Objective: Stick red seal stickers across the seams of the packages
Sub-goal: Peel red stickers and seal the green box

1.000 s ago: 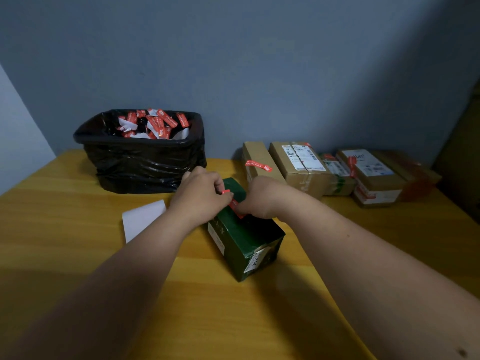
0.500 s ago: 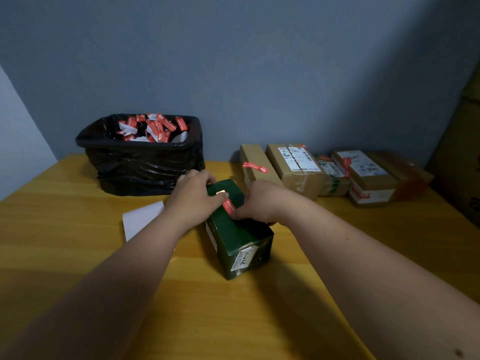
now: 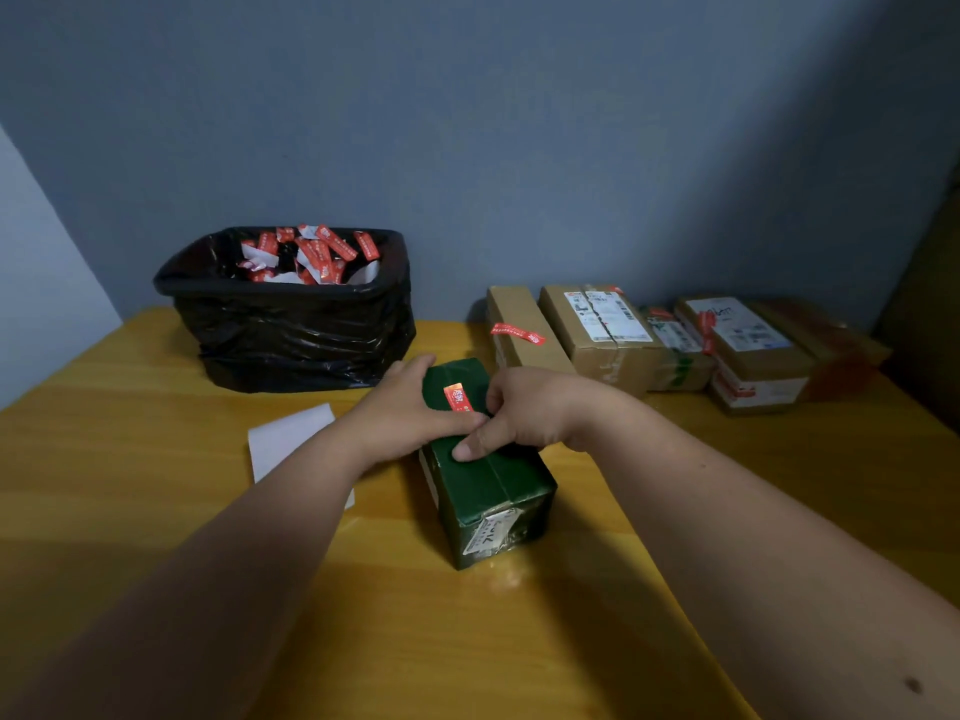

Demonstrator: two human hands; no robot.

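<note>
A: Okay, quick pass. Where's the task item?
B: Green package (image 3: 485, 475) sits on the yellow wooden surface (image 3: 156, 459), centre frame, long side running away from the camera. Red seal sticker (image 3: 457, 398) lies on its top face, toward the far end.
A: Hands?
B: Left hand (image 3: 410, 415) rests over the left top edge of the package, thumb stretched out flat along the top just below the sticker. Right hand (image 3: 524, 413) has its fingers curled at the right top edge beside the sticker, thumb pressed flat on the top face. Whether those fingers pinch the sticker's end, I can't tell.
A: Rest of the scene?
B: White backing sheet (image 3: 291, 439) lies on the surface, partly under the left forearm. Black-lined bin (image 3: 291, 330) back left, holding red sticker scraps (image 3: 311, 252). Row of brown boxes (image 3: 649, 340) back right along the wall, a few carrying red seals.
</note>
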